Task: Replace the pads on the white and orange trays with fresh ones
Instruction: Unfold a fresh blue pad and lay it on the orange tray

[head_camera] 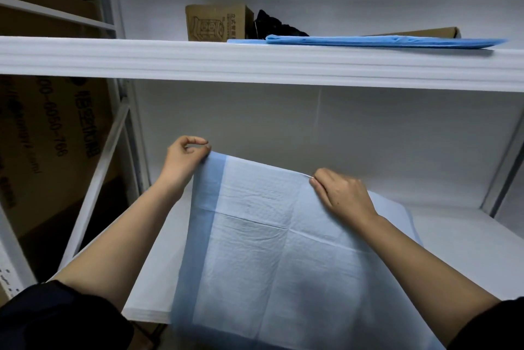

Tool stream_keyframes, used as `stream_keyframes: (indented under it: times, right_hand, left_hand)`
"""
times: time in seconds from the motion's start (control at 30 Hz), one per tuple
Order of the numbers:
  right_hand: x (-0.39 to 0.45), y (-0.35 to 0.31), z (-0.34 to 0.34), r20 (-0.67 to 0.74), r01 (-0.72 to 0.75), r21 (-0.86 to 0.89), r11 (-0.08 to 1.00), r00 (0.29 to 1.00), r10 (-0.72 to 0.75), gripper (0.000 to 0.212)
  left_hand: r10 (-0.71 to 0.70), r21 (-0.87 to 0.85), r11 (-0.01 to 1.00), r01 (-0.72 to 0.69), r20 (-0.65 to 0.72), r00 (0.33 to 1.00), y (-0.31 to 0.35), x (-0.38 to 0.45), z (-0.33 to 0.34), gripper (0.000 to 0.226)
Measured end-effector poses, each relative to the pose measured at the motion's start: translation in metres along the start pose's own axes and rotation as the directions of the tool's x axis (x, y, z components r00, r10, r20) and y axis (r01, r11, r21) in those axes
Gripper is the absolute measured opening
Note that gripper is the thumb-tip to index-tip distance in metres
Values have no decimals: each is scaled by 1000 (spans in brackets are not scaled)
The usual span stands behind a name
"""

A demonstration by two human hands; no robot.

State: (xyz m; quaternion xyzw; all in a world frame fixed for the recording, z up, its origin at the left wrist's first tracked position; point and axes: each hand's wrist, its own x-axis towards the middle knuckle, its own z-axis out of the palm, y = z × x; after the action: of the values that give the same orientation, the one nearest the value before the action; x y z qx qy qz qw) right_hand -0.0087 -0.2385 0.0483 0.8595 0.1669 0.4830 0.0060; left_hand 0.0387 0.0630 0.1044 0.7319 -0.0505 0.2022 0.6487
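A large pad [272, 253], white in the middle with a light blue border, lies unfolded over the lower white shelf [465, 239] and hangs over its front edge. My left hand [184, 158] pinches the pad's far left corner. My right hand [341, 193] pinches the pad's far edge near the middle. Folded blue pads [377, 42] lie flat on the upper shelf [170, 59]. No white or orange tray is in view.
On the upper shelf a small cardboard box [217, 22] stands beside a dark bundle [273, 24], with a flat cardboard piece [431, 32] behind the pads. Big cardboard boxes [48, 145] fill the rack at left. Metal uprights [504, 171] frame the shelf at right.
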Motion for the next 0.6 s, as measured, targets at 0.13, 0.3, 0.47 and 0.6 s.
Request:
stream_keyframes:
  times: [0.13, 0.3, 0.47, 0.6]
  right_hand:
    - [2, 0, 2, -4, 9, 16, 1000, 1000, -8, 32]
    - [8, -4, 4, 0, 41, 17, 999, 999, -41, 32]
    - [12, -3, 0, 55, 47, 13, 999, 997, -48, 32]
    - [16, 8, -11, 242, -11, 42, 999, 970, 0, 34]
  left_hand:
    - [271, 336, 923, -189, -217, 938, -4, -7, -2, 6]
    - [471, 621, 414, -666, 480, 740, 17, -36, 46, 40]
    - [120, 712, 341, -614, 615, 779, 19, -38, 94, 27]
    - [121, 722, 476, -501, 511, 851, 19, -31, 93, 11]
